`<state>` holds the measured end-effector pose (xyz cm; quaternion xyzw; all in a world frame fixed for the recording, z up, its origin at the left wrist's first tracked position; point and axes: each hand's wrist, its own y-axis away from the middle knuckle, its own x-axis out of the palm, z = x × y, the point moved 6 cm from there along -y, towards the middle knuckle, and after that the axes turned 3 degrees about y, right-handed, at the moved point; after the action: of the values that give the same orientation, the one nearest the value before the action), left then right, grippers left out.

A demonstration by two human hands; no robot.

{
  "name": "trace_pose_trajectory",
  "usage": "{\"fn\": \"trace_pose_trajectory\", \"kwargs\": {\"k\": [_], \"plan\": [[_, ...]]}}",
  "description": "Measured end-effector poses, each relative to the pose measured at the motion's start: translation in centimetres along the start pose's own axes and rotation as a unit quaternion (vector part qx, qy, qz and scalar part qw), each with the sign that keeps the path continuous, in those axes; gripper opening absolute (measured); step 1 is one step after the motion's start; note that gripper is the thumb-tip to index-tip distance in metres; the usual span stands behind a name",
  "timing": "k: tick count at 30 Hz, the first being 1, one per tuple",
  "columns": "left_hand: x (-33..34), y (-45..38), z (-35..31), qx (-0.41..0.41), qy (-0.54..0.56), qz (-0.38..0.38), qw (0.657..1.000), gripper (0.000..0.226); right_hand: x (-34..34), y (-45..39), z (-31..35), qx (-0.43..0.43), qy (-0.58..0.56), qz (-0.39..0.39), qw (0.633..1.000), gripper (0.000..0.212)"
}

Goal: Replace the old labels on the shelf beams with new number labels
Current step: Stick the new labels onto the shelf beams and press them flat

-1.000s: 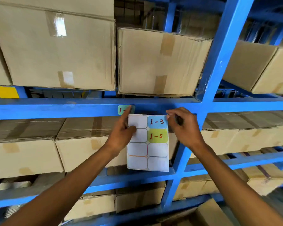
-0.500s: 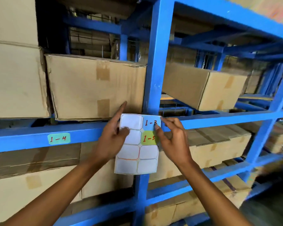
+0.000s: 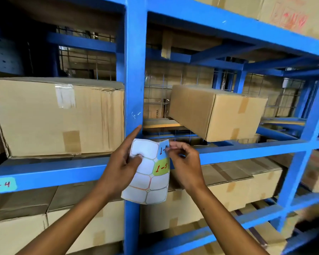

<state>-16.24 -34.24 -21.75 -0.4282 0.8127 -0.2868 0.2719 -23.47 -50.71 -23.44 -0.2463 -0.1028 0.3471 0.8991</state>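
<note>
at blue rack upright (image 3: 134, 70): left hand (image 3: 122, 166) grips label sheet (image 3: 147, 173), right hand (image 3: 184, 162) pinches blue label (image 3: 163, 150); boxes (image 3: 59, 118) behind.

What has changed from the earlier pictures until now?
The right hand moved onto the sticker sheet and now pinches the blue label. The 1-4 label on the beam slid left in view. The left hand still holds the sheet.

Even, soft light falls on the near blue rack (image 3: 134, 70) and cardboard boxes (image 3: 59, 116), while the far upper-left recess sinks into deep shadow. Wide-angle distortion bends beams at the edges, and the lower right corner smears with blur.
</note>
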Motion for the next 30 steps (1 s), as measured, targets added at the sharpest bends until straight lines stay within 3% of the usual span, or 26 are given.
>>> {"fn": "trace_pose_trajectory", "kwargs": {"k": [11,15,19,24,30], "plan": [[0.8,-3.8,2.6,-0.012,-0.009,-0.007,1.0,0.061,0.3,-3.4,-0.5,0.026,0.024,-0.028,0.999,0.004],[0.6,-5.4,3.1,0.024,-0.092,-0.022,0.995,0.059,0.4,-4.6,0.0,0.055,0.028,-0.028,0.998,0.01],[0.9,-6.4,3.6,0.016,-0.176,-0.007,0.984,0.053,-0.1,-5.7,0.2,0.14,-0.038,-0.008,0.989,0.009],[2.7,-7.4,1.4,0.117,-0.268,-0.007,0.956,0.05,-0.8,-7.5,1.3,0.191,-0.141,0.03,0.971,0.012],[5.7,-11.1,-1.6,0.211,-0.391,-0.016,0.896,0.062,-3.6,-12.2,3.0,0.137,-0.14,0.059,0.979,0.006]]}}
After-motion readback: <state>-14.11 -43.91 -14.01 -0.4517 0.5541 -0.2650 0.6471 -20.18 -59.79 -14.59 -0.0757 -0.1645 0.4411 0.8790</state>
